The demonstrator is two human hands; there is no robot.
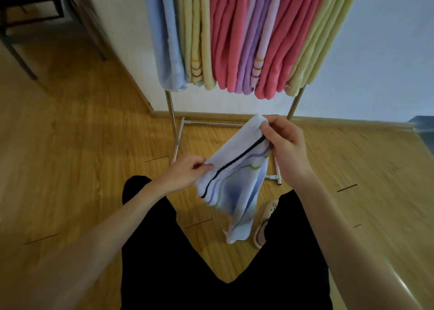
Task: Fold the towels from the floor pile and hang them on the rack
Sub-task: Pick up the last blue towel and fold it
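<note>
1. Head view puts the pale blue towel (234, 187) at the middle of things, held in the air in front of the person's legs, above the wooden floor (70, 157) and just short of the rack (172, 112). It carries a dark band and wavy blue and green lines, and its lower part hangs loose and crumpled to a point.

2. The left hand (187, 172) pinches the towel's near edge between thumb and fingers; the right hand (285, 140) pinches the far upper corner the same way, fingers curled round the cloth. Both grips look shallow, on the very hem.

3. Judging from that, the likeliest slip is a corner escaping as the cloth is pulled taut, which would drop the hanging part onto the floor and undo any fold.

4. The dangling end is twisted, so a fold made now would probably come out skewed, with edges that do not meet.

5. The rack is already crowded with blue, yellow, pink and lilac towels (234, 39) hung close together. Any free gap cannot be made out, so pushing another in could drag a neighbour off its bar.

6. A slipper (265, 225) and the rack's foot bar (211, 122) lie near the person's feet; stepping forward carelessly might catch either and jolt the rack.
</note>
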